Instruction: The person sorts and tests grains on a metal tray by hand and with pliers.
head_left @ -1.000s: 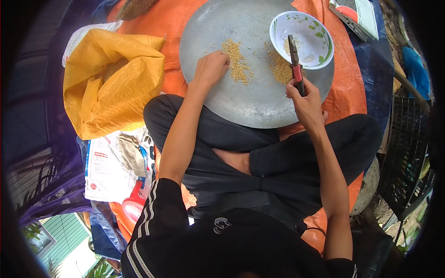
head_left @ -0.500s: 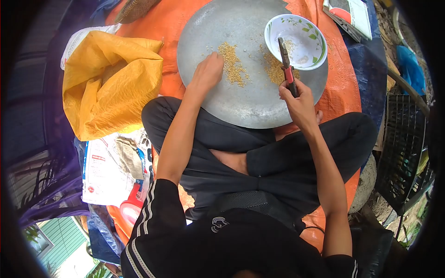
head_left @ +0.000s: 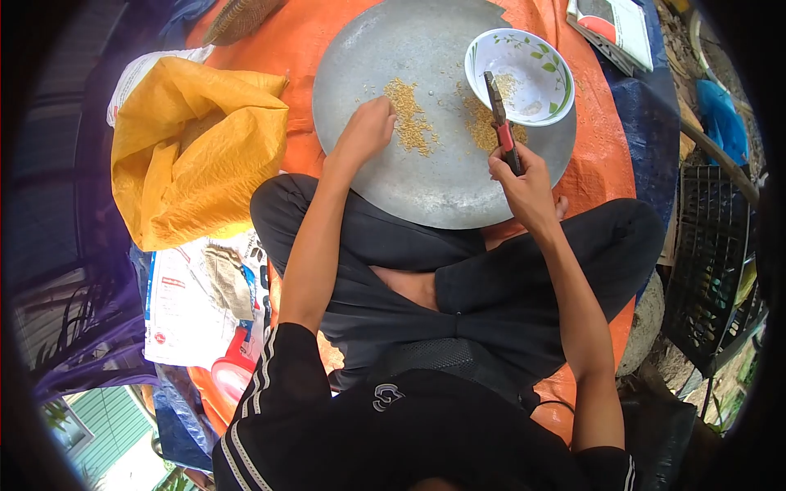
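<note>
Steel-grey round tray point(head_left: 442, 188) resting on crossed legs, strewn with two small heaps of tan grains point(head_left: 409, 123). Left hand point(head_left: 368, 127) down on the tray, fingers bunched, tips at the near edge of the left heap; holding a grain or not, too small to tell. Right hand point(head_left: 520, 184) wrapped tight around the red handles of pliers point(head_left: 498, 114), nose raised over the rim of a white leaf-patterned bowl point(head_left: 508, 51) set on the tray's far right.

Looks like the pick-up step: fetching one grain for the pliers. Calls next for a fine pinch on a single grain and a steady meeting with the pliers' nose, without nudging the bowl.

Underneath, orange tarp point(head_left: 606, 147). Yellow sack point(head_left: 196, 147) slumped open to the left, printed bag point(head_left: 184, 311) beside the left knee, black crate point(head_left: 708, 278) to the right. Outdoors, judging by greenery at the edges.
</note>
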`<state>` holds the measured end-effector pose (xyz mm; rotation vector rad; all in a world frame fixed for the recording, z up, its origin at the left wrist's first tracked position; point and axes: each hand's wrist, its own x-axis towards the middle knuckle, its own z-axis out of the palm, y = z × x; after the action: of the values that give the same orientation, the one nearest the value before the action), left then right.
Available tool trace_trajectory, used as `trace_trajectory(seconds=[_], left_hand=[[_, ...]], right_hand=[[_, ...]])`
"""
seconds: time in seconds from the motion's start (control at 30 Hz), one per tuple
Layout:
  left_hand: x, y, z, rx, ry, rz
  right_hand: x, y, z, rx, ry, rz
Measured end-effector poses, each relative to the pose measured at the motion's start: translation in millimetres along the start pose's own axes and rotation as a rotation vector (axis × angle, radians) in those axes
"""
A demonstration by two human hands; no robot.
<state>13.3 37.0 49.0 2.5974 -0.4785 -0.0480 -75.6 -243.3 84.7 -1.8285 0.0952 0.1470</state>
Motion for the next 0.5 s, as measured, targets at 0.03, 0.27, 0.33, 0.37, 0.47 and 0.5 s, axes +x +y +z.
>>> trace_trajectory(seconds=[0.03, 0.27, 0.33, 0.37, 0.47, 0.5], left_hand=[[0.1, 5.9, -6.1, -0.130, 0.022, -0.051], [-1.9, 1.8, -12.5, -0.296, 0.079, -0.227], [-2.1, -3.7, -9.6, -0.179, 0.119, -0.182], [-2.9, -6.1, -7.8, -0.182, 0.118, -0.184], [-2.2, -1.6, -12.9, -0.157, 0.103, -0.196], [-1.9, 0.8, -15.1, -0.187, 0.096, -0.209]], right_hand=[[-0.3, 0.7, 0.3, 0.006, -0.004, 0.000], [-3.6, -5.6, 1.8, -0.010, -0.043, 0.025], [-4.0, -6.4, 2.3, -0.006, -0.049, 0.032], [-4.5, -7.0, 2.4, -0.002, -0.053, 0.037], [-6.9, -11.2, 2.8, -0.011, -0.065, 0.051], [-7.3, -11.5, 2.6, -0.015, -0.064, 0.055]])
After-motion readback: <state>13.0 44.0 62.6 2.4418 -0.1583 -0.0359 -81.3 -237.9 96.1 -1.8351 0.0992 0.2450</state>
